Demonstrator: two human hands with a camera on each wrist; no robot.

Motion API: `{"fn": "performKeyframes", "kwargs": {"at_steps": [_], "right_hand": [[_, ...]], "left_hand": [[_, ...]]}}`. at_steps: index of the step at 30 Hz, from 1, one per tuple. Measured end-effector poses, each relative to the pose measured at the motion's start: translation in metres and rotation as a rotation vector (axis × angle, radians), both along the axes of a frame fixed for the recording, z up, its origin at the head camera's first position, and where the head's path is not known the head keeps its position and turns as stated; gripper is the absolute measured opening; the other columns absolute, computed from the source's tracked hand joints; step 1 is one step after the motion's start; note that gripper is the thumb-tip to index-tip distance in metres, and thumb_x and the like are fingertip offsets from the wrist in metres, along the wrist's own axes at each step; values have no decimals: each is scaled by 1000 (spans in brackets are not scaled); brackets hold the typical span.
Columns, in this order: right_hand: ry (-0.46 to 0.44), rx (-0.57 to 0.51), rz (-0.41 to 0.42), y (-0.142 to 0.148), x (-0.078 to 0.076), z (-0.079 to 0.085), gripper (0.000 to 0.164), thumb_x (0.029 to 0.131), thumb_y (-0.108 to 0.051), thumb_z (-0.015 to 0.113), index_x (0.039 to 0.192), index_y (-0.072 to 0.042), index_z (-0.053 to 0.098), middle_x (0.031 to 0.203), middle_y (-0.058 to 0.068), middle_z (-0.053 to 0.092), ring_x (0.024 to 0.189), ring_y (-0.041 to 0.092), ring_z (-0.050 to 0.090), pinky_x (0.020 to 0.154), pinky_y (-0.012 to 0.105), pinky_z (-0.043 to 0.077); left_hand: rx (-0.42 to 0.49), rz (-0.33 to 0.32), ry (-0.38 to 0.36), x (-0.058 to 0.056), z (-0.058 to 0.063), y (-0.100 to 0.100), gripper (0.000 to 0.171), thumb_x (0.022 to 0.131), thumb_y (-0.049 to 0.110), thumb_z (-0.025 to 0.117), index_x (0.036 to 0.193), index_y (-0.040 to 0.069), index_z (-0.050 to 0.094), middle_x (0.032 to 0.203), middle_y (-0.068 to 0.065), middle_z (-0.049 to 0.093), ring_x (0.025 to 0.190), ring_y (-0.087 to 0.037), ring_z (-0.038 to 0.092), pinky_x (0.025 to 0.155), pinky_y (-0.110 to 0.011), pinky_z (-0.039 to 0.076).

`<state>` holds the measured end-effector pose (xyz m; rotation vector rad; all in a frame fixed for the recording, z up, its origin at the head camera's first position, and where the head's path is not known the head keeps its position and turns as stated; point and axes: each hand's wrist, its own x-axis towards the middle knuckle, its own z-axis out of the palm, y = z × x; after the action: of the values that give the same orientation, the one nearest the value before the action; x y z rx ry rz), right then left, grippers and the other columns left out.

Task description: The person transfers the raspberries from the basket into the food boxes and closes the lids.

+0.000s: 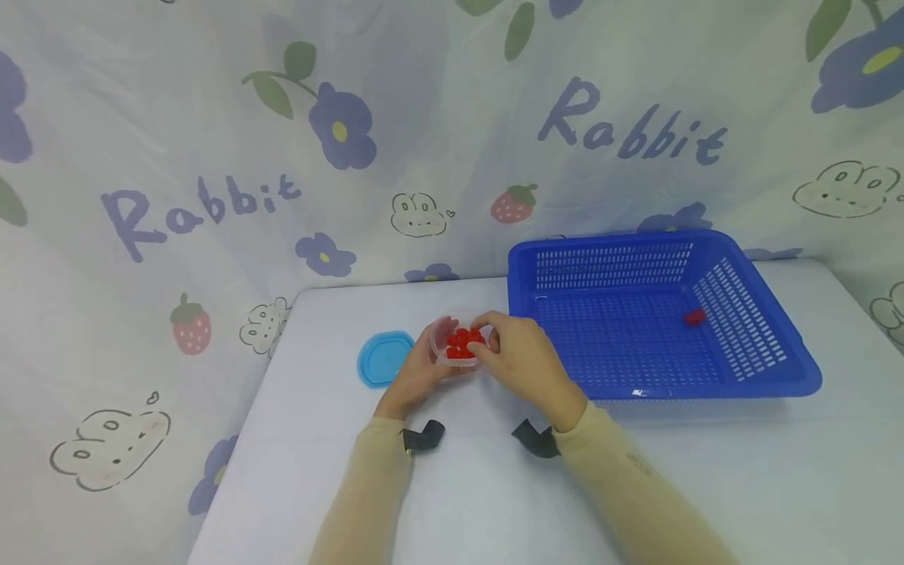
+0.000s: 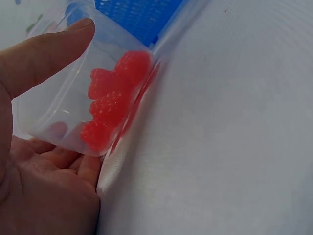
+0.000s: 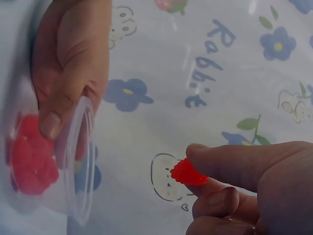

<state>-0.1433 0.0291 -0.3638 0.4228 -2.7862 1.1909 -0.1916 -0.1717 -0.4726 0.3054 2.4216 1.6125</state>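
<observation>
Around the side of a clear plastic tub (image 2: pixel 63 103) my left hand (image 1: pixel 415 378) is curled, thumb on the near wall. Several red toy-like raspberries (image 2: pixel 111 105) lie at the tub's bottom. The tub stands tilted on the white table in the left wrist view. Between thumb and index finger, my right hand (image 1: pixel 526 357) pinches one red raspberry (image 3: pixel 188 173). In the head view this hand is at the tub's right rim; the right wrist view shows the pinched raspberry outside the tub's mouth.
A blue round lid (image 1: pixel 381 361) lies on the table just left of my left hand. To the right stands a large blue plastic basket (image 1: pixel 678 392) with a small red piece (image 1: pixel 695 316) inside. A printed curtain (image 1: pixel 438 118) hangs behind the white table (image 1: pixel 480 486).
</observation>
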Motion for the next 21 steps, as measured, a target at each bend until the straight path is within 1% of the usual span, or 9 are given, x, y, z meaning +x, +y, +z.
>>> {"fn": "performKeyframes", "kwargs": {"at_steps": [4,7,10,12,14,16,19,21], "right_hand": [[-28,30,-4,-13,-4,-2,26,84,-21,68,109,-13,64,61,-3,50,52,12,46,43,22,39],[-28,64,-10,-21,-7,-5,28,84,-22,68,110,-13,63,66,-3,55,57,12,50,47,21,44],[2,93,-15,-29,-10,-10,27,85,-21,67,111,-13,64,76,-3,62,64,12,56,55,20,49],[22,114,-25,-34,-12,-14,26,85,-21,67,109,-13,65,82,-2,65,69,12,58,60,20,50],[33,134,-33,-37,-13,-17,25,85,-21,66,108,-12,65,87,-1,67,73,13,59,61,23,52],[25,154,-45,-40,-14,-19,25,85,-22,66,108,-11,65,89,1,67,75,15,61,62,25,53],[-1,197,-71,-43,-15,-20,29,85,-24,67,110,-11,65,94,3,68,80,19,64,65,31,55],[-38,242,-85,-46,-17,-20,31,85,-25,67,112,-12,64,95,4,68,80,22,65,65,34,55]], "left_hand": [[5,-5,-1,0,2,-1,87,72,32,79,143,29,29,140,14,39,132,-12,31,106,-49,30],[13,-11,-10,1,5,-1,87,72,28,79,143,25,29,141,9,38,131,-15,33,105,-46,32],[39,-27,-17,4,15,0,87,74,21,79,144,17,28,143,1,37,131,-20,34,106,-45,31],[36,-36,-16,7,23,1,85,75,17,77,144,13,27,143,-4,37,131,-23,34,106,-45,31],[19,-39,-13,10,31,3,83,76,16,76,144,10,27,143,-6,37,131,-24,35,106,-44,31],[-10,-39,-9,12,35,4,82,77,16,75,144,11,27,143,-6,38,130,-24,36,106,-43,31],[-28,-38,-8,12,37,4,82,77,15,74,144,12,27,143,-6,38,130,-23,37,106,-43,32],[-31,-37,-9,12,37,4,82,77,14,74,144,12,27,143,-5,38,130,-23,36,105,-42,32]]}}
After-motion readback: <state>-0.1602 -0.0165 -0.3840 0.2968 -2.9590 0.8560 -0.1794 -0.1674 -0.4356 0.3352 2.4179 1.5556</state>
